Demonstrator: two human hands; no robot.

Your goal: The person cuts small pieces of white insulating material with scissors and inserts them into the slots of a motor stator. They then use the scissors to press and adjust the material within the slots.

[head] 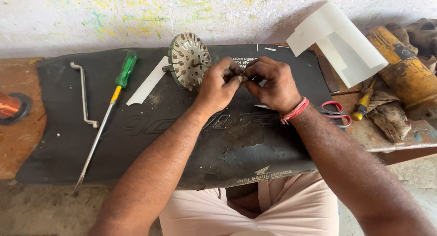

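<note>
Left hand point(220, 84) and right hand point(271, 84) pinch together right of stator disc point(189, 59). Pinched item hidden by fingers; unidentifiable. Scissors point(335, 113) half-covered by right wrist.

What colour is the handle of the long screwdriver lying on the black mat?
Translucent green, with a yellow collar; the screwdriver shows in the head view.

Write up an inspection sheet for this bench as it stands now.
Surface: black rubber mat laid over a worn bench.
Job's things: slotted round metal core standing on edge on the mat; a small piece pinched between both hands, too small to identify.
Clutter: green-handled screwdriver, bent metal rod, white paper strip, folded white sheet, red-handled scissors, yellow power tool.
Hands: left hand and right hand meet fingertip to fingertip.
Cables: copper wire spool.
Surroundings: paint-flecked white wall.
</note>
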